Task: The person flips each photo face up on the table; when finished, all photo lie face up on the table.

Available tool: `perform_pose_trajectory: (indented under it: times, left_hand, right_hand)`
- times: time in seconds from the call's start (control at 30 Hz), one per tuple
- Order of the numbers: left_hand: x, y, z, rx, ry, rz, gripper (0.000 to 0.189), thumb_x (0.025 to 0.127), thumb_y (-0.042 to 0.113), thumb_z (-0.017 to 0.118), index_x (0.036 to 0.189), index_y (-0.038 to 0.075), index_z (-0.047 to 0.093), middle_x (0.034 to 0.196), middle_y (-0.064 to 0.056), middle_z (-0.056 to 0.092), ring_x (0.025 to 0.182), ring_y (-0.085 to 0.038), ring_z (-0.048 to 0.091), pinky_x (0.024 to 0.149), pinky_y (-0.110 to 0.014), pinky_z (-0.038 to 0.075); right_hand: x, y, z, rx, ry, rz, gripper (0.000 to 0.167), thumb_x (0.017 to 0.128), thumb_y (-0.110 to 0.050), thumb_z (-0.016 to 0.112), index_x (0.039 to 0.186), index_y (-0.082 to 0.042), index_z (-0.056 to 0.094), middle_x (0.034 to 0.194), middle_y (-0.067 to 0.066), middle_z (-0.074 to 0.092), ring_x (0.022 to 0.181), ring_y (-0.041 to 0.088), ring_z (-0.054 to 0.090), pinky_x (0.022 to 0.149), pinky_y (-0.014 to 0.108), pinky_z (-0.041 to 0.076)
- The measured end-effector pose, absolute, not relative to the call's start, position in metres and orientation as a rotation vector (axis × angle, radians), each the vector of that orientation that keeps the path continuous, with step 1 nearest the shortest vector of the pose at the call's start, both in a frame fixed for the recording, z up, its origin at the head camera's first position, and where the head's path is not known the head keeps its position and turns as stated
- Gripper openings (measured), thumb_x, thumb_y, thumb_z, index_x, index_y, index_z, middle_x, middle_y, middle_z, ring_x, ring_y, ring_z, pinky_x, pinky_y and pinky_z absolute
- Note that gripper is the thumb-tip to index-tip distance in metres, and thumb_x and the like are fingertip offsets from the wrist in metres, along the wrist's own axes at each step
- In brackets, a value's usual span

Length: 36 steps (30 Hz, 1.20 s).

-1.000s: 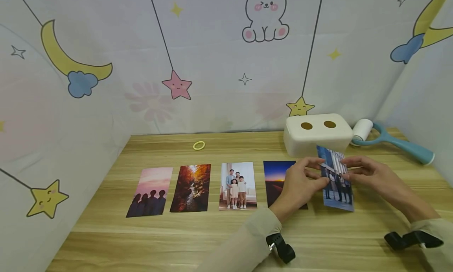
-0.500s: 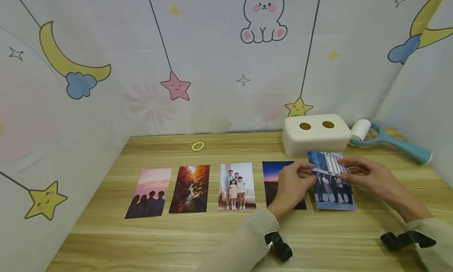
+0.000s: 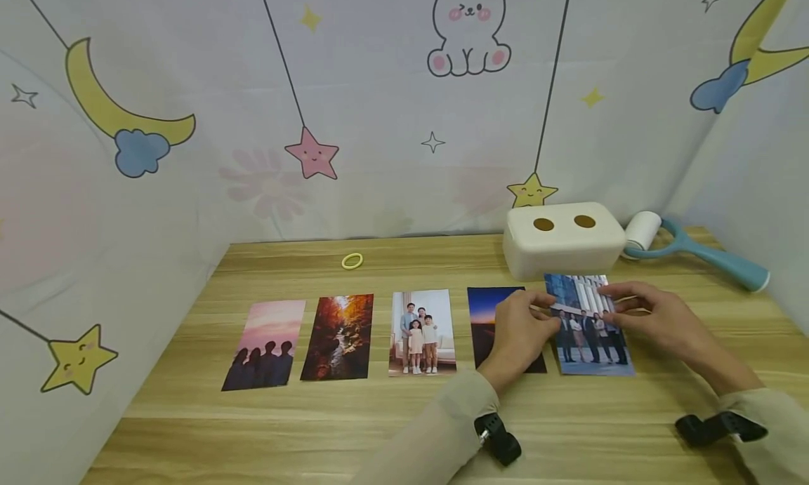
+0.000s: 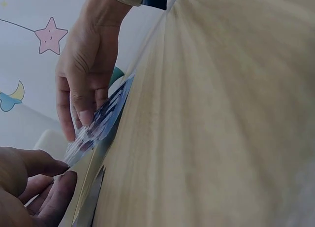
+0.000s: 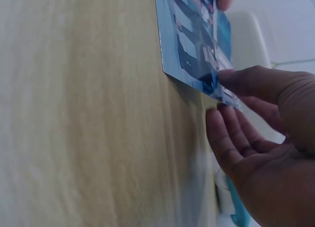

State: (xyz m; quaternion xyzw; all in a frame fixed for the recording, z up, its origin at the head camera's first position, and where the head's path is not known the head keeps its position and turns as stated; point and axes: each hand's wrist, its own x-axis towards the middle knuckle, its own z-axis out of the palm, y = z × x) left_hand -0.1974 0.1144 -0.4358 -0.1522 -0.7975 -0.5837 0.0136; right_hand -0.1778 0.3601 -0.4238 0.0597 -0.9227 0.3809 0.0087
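A photo print (image 3: 586,341) of a group in dark suits before a tall building lies low over the table at the right end of a row of prints. My left hand (image 3: 520,334) pinches its left edge between thumb and fingers. At the opposite edge my right hand (image 3: 660,323) has its thumb on the picture side and fingers behind, as the right wrist view shows. The left wrist view has the photo's edge between both hands. Left of it lies a sunset print (image 3: 483,330), partly hidden under my left hand.
Further left lie a family portrait (image 3: 422,334), an autumn stream print (image 3: 339,337) and a pink-sky silhouette print (image 3: 264,344). Behind stand a white box (image 3: 562,243) with two holes and a blue-handled lint roller (image 3: 714,255). A yellow ring (image 3: 352,261) lies near the back edge.
The photo has turned to face the camera more, and come down closer to the table, shifting slightly left. Both hands moved a little left with it.
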Motion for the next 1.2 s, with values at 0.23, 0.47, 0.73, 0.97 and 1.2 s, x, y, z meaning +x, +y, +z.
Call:
perform_pose_trajectory:
  times: [0.23,0.47,0.73,0.97,1.2]
  left_hand:
    - [-0.199,0.116,-0.435,-0.464,-2.564,-1.708,0.027,0.079,-0.005,0.086,0.103,0.007,0.083,0.089,0.004,0.075,0.071,0.006,0.065,0.062,-0.011,0.050]
    - [-0.202,0.116,-0.436,-0.478,-2.631,-1.644,0.029,0.077,-0.004,0.087,0.103,0.007,0.084,0.084,0.005,0.073,0.068,0.007,0.062,0.063,-0.010,0.048]
    - [-0.203,0.115,-0.439,-0.473,-2.659,-1.654,0.030,0.076,-0.004,0.088,0.104,0.006,0.083,0.085,0.005,0.073,0.069,0.006,0.062,0.064,-0.011,0.049]
    - [-0.202,0.115,-0.441,-0.502,-2.671,-1.613,0.033,0.075,-0.003,0.089,0.107,0.005,0.082,0.082,0.006,0.067,0.070,0.005,0.058,0.066,-0.012,0.048]
    - [-0.200,0.114,-0.442,-0.507,-2.675,-1.571,0.035,0.075,-0.003,0.090,0.108,0.003,0.081,0.082,0.006,0.060,0.073,0.003,0.053,0.068,-0.013,0.046]
  right_hand:
    - [-0.179,0.359,-0.423,0.204,-2.922,1.160,0.049,0.100,-0.016,0.077,0.142,0.005,0.062,0.129,0.029,0.065,0.106,0.033,0.068,0.077,0.024,0.055]
    - [-0.179,0.360,-0.427,0.238,-2.914,1.164,0.049,0.097,-0.013,0.080,0.138,0.008,0.063,0.113,0.020,0.071,0.093,0.013,0.065,0.075,0.024,0.055]
    - [-0.181,0.361,-0.433,0.241,-2.928,1.167,0.051,0.096,-0.011,0.080,0.138,0.010,0.061,0.112,0.018,0.070,0.090,0.008,0.062,0.074,0.023,0.054]
    - [-0.181,0.362,-0.436,0.233,-2.905,1.191,0.052,0.097,-0.015,0.081,0.140,0.007,0.062,0.114,0.017,0.069,0.090,0.005,0.061,0.075,0.022,0.053]
    - [-0.182,0.363,-0.439,0.241,-2.912,1.191,0.054,0.097,-0.018,0.081,0.140,0.007,0.062,0.115,0.018,0.067,0.092,0.010,0.060,0.076,0.022,0.052]
